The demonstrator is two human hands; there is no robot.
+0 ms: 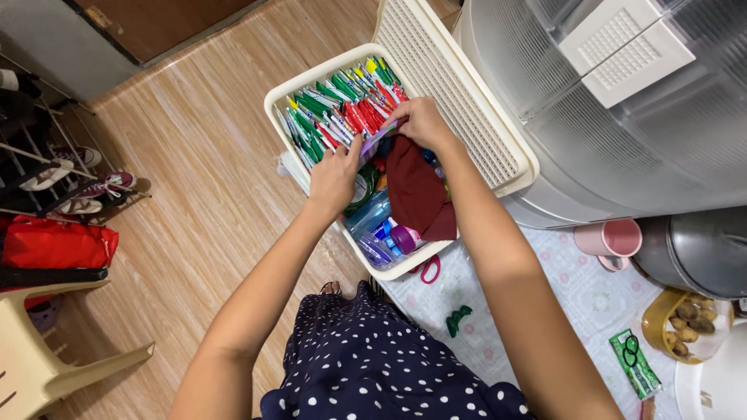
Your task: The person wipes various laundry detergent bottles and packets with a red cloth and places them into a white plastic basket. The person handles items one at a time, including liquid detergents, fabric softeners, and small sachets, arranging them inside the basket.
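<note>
Hands meet over a cream basket (475, 117) at the counter edge: the left hand (334, 177) and right hand (422, 123) together pinch a purple sachet (376, 138) between fingertips, just beside rows of sachets (338, 109) (green, red, white) standing upright. A maroon cloth (416, 190) lies below it.

Sachets (338, 109) stand in the basket (482, 128), behind a folded cloth (416, 190).

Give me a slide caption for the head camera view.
Both hands, left and right, sort colourful sachets in a cream basket holding a maroon cloth.
</note>
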